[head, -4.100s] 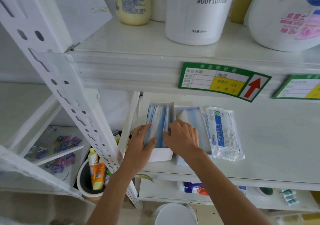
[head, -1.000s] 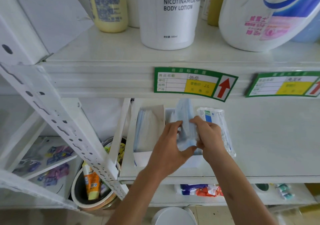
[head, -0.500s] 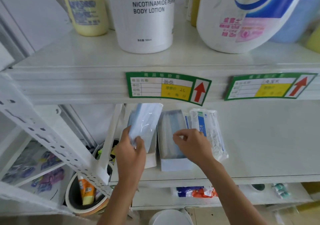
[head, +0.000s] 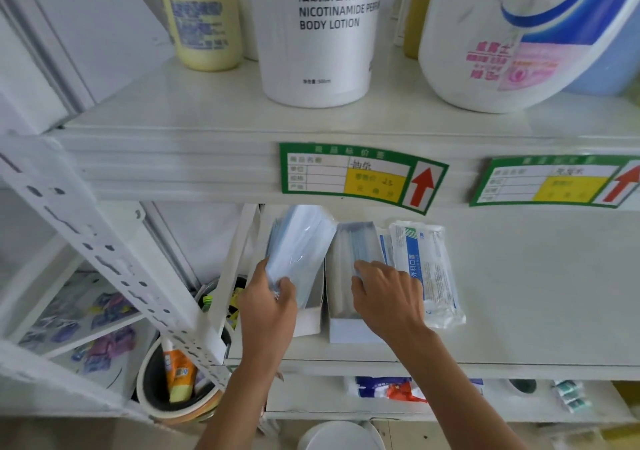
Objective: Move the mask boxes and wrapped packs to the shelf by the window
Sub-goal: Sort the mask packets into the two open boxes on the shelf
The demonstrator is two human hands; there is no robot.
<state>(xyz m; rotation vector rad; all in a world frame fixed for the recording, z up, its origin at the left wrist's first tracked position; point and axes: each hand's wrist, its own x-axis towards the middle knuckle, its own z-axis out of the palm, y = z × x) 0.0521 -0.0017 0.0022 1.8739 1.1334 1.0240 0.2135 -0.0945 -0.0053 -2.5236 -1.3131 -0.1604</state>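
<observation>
Head view, looking down into a white shelf (head: 519, 311).

Left hand (head: 270, 307): fingers and thumb curled round the near end of a clear-wrapped stack of blue masks (head: 299, 248), stack tilted, far end raised toward the underside of the upper shelf. Held over the left mask box (head: 310, 318), an open white box at the left end of the shelf board; whether the stack's lower end touches the box, cannot tell.

Right hand (head: 388, 297): palm down over the right mask box (head: 349, 328), fingertips (head: 360, 267) curled onto the blue masks packed inside it. A pinch or only a touch, cannot tell. Box open on top, just beside the left box.

Wrapped pack (head: 429, 276): flat on the board just right of the right box, clear wrap with a blue and white label, near corner partly under the right wrist.

Upper shelf: yellow bottle (head: 201, 20) at left, white body lotion tub (head: 318, 34) in the middle, big Walch jug (head: 512, 34) at right. Two green price tags on the front edge, one (head: 360, 176) above the boxes, another (head: 554, 181) further right, each with a red arrow.

Lower left, beyond the perforated upright (head: 104, 252): round bin (head: 152, 401) with tubes standing in it. Shelf below: a blue and red packet (head: 388, 389), small green items (head: 568, 397) at far right.
</observation>
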